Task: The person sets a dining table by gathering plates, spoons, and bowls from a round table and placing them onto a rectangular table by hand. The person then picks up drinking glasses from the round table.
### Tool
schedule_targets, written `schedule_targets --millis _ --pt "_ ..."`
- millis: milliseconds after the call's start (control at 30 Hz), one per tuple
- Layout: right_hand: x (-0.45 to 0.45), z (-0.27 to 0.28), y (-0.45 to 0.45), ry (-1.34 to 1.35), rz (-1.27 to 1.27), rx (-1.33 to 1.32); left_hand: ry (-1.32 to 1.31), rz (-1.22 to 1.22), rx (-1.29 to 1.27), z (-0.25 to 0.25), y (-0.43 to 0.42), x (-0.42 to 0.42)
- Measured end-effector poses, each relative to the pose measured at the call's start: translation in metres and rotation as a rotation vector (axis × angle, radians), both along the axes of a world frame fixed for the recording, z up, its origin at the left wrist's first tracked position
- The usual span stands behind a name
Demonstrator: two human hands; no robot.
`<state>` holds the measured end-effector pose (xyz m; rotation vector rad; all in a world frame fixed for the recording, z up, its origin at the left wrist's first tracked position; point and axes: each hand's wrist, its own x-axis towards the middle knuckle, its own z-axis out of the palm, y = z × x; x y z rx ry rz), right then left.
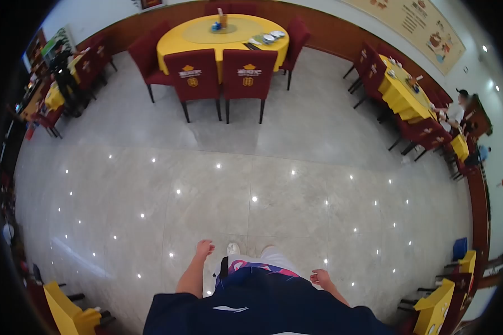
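Left hand (pixel 205 248) and right hand (pixel 319 277) hang with fingers loosely parted. Dishes (pixel 269 39) near round counter's (pixel 170 43) right edge; details too small to make out.

Floored in large, glossy pale grey tiles (pixel 235 181), dotted all over with reflections, and lit by small ceiling lights (pixel 484 48) at two o'clock. Walled around twelve in brown wood panelling (pixel 330 30) below a white upper wall (pixel 95 19), with a beige illustrated banner (pixel 425 34) between one and two. Furnished at twelve with a round table (pixel 176 46) in yellow cloth, ringed by dark red chairs (pixel 193 92), and with further yellow-clothed tables at two (pixel 394 89), four (pixel 433 310), eight (pixel 61 310) and ten o'clock (pixel 54 97).
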<state>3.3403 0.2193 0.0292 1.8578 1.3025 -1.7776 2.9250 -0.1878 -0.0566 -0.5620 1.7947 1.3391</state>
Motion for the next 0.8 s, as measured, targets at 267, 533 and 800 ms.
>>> schedule_targets --millis 267,533,800 --pt "-0.030 -0.141 -0.057 0.041 -0.185 -0.118 0.200 -0.747 -0.046 0.027 0.236 -0.185" --pt "-0.261 -0.111 0.145 0.026 0.345 0.133 -0.013 -0.785 -0.151 0.036 0.349 -0.289" --pt "-0.465 -0.064 0.517 0.178 -0.055 0.197 0.067 -0.408 -0.124 0.046 0.461 -0.395"
